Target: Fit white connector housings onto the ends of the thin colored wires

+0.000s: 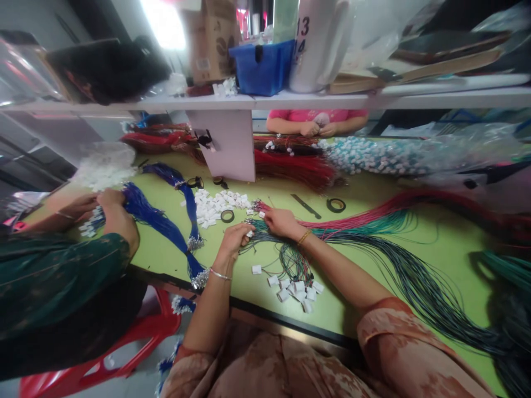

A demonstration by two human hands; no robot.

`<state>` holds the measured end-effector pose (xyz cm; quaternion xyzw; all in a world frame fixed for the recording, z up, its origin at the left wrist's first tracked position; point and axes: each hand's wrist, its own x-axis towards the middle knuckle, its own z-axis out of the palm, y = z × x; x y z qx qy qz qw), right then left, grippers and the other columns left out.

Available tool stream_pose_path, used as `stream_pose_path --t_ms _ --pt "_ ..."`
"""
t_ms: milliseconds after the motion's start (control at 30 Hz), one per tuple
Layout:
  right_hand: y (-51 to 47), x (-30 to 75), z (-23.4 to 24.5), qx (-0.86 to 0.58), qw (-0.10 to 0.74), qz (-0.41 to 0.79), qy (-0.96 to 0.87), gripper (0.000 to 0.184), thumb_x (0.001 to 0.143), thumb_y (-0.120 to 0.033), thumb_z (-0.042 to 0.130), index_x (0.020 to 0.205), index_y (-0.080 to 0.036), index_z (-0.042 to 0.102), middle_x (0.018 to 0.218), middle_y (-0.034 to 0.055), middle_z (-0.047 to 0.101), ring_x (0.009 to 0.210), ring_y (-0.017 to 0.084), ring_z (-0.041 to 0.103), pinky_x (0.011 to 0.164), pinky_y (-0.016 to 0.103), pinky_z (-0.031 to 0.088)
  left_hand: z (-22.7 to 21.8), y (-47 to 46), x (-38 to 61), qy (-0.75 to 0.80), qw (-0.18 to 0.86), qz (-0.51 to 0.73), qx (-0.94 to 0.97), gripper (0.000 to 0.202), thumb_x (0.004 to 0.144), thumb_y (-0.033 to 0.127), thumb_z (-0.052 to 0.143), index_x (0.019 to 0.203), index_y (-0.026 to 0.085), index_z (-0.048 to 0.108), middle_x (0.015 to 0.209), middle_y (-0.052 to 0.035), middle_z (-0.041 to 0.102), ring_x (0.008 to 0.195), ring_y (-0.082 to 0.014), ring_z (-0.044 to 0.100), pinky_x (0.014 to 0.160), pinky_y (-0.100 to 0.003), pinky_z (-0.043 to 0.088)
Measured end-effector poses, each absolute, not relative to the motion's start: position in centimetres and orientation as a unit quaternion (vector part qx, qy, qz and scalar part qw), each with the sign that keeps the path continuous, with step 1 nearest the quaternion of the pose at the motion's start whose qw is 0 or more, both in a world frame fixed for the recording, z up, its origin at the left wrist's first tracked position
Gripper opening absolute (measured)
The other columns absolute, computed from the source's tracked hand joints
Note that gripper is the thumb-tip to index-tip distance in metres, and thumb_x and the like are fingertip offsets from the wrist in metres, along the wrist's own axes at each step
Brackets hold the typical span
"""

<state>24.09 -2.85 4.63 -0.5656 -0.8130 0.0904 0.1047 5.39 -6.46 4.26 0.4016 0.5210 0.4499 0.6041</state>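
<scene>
Connector [249,234] pinched by left hand [235,239]; right hand [282,222] grip unclear; red wires [352,220], centre right, could be tangled if tugged.

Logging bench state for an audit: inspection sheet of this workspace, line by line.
Surface: green table, wires and parts spread across it.
Job's things: loose white connectors heaped beyond the left hand; wired white connectors piled nearer the person.
Clutter: black tape roll and flat dark strip beyond the right hand.
Left hand: pinches a small white piece.
Right hand: at the ends of the red wires; exact grip unclear.
Cables: red wires, green wires and black wires run right; blue wires left.
Surroundings: shelf with blue bin; co-worker's hands at left; red stool.
</scene>
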Motion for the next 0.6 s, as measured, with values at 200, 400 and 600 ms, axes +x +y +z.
stream_pose_path --t_ms 200,400,600 --pt "-3.1 23.8 4.1 -0.541 0.072 0.068 -0.835 0.023 0.088 -0.022 0.048 0.103 -0.018 0.065 0.106 0.0152 0.067 0.084 0.024 0.062 0.068 0.03 0.038 4.1 -6.4 5.6 0.519 0.608 0.449 0.4 0.02 0.058 0.025 0.069 0.072 0.011 0.074 0.059 -0.0041 0.063 0.041 -0.0042 0.041 0.039 -0.017 0.023" --pt "-3.1 24.8 5.3 -0.567 0.117 0.072 -0.812 0.022 0.091 -0.023 0.044 0.103 -0.014 0.06 0.1 0.0176 0.065 0.084 0.025 0.059 0.071 0.031 0.037 4.3 -6.6 5.9 0.475 0.629 0.48 0.385 0.028 0.061 0.029 0.076 0.082 0.011 0.072 0.065 -0.0034 0.065 0.046 -0.0038 0.044 0.041 -0.016 0.026" --pt "-3.2 25.1 6.6 -0.488 0.314 0.235 -0.78 0.015 0.088 -0.027 0.047 0.085 -0.016 0.057 0.072 0.0022 0.06 0.062 0.013 0.048 0.059 0.024 0.033 4.3 -6.9 6.6 0.406 0.652 0.535 0.353 0.033 0.062 0.03 0.081 0.087 0.014 0.066 0.079 -0.0038 0.069 0.057 -0.0051 0.052 0.053 -0.017 0.04"
